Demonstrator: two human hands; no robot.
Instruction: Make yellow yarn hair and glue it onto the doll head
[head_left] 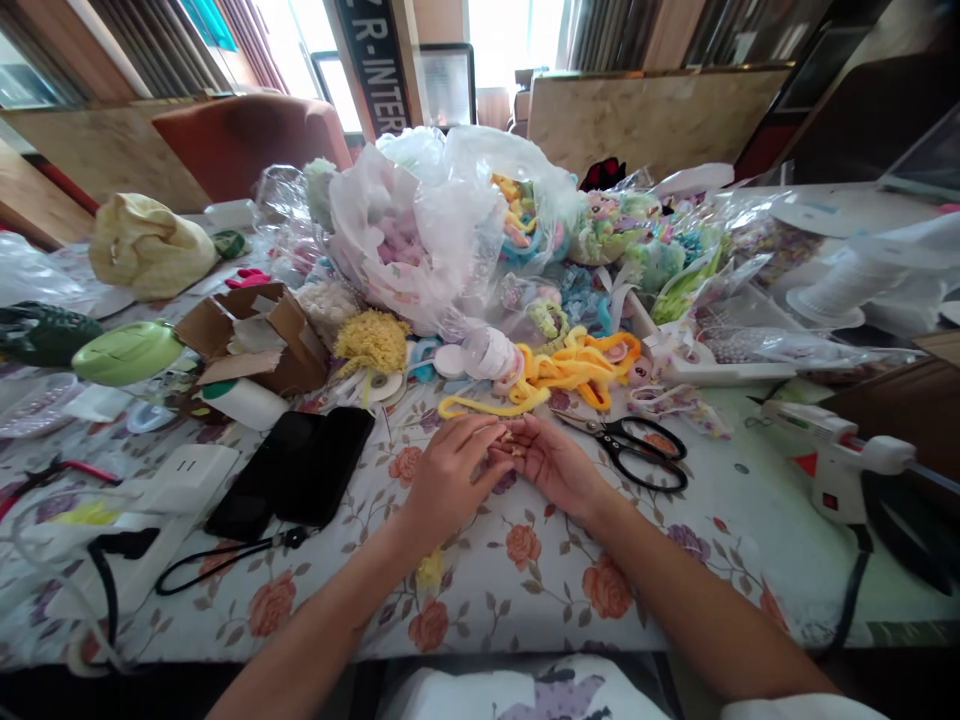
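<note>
My left hand and my right hand meet over the middle of the flowered tablecloth. The right palm faces up, its fingers curled around small pale-yellow pieces too tiny to name. Over that palm, the left fingertips pinch together at the same pieces; what exactly sits between them is hidden. Just beyond the fingertips lies a tangle of yellow-orange fuzzy chenille stems. Black-handled scissors rest right of my right hand. Left of my left hand is a black phone.
Bags of coloured plush material pile up at the back. An open cardboard box and a yellow pompom stand left. A glue gun is at right; a power strip with cables lies at left.
</note>
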